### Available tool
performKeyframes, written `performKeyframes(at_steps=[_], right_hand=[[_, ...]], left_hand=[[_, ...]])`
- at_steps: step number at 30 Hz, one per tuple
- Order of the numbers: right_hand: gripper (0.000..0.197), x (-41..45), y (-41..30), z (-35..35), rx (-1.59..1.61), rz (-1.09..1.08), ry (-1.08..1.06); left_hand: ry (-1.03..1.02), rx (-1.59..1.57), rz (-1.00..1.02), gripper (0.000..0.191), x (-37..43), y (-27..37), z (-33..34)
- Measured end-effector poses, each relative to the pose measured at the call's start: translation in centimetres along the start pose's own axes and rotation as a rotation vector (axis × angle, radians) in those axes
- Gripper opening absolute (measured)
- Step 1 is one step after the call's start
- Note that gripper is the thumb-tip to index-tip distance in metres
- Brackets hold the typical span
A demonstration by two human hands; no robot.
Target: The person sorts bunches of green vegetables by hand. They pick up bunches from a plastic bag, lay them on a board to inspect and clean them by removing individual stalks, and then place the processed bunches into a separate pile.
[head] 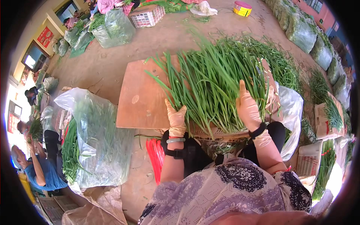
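Note:
A broad heap of long green leafy stalks, perhaps garlic chives (208, 84), lies across a wooden board (140, 101) in front of me. Both hands wear thin pale gloves. My left hand (176, 116) is at the heap's near left edge, thumb and fingers apart, touching the stalks there. On the heap's right part is my right hand (248, 108), with its index finger pointing away from me; some stalks beside it are blurred. Whether its curled fingers hold any stalks cannot be told. Pale stalk ends and scraps lie at the board's right end.
A clear plastic bag of greens (104, 140) stands left of the board, and red strips (155, 157) hang near my left knee. White plastic (289, 118) lies at the right. More greens (281, 64) are piled beyond the board. A co-worker in blue (46, 174) sits far left.

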State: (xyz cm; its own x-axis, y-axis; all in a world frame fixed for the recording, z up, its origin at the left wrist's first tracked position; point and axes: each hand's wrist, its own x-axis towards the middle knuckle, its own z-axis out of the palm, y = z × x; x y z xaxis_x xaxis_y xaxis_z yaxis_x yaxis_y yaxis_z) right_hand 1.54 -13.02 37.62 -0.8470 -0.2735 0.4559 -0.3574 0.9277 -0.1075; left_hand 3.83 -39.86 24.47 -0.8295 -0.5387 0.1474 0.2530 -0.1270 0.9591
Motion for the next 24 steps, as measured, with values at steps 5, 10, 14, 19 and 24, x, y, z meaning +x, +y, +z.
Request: performKeyframes(at_steps=[5, 10, 14, 19, 24], right_hand=[[0.034, -1.1, -8.2, -4.3, 0.195, -0.096, -0.293], [0.029, -4.1, -7.0, 2.9, 0.100, -0.274, -0.177], [0.013, -1.1, -7.4, -4.7, 0.524, -0.113, -0.156], [0.022, 0.2, -4.3, -12.1, 0.958, -0.074, -0.099], [0.034, 1.4, 1.2, -16.4, 1.109, 0.125, 0.248]], left_hand=[[-0.019, -0.138, -0.161, 0.088, -0.7, 2.8, 1.2], [-0.012, -0.207, -0.100, 0.088, -0.7, 1.0, 0.3], [-0.003, -0.177, -0.122, 0.088, -0.6, 1.3, 0.1], [0.014, -0.023, -0.087, 0.089, -0.7, 1.3, 1.0], [0.021, -0.072, -0.112, 0.085, -0.5, -0.7, 1.1]])
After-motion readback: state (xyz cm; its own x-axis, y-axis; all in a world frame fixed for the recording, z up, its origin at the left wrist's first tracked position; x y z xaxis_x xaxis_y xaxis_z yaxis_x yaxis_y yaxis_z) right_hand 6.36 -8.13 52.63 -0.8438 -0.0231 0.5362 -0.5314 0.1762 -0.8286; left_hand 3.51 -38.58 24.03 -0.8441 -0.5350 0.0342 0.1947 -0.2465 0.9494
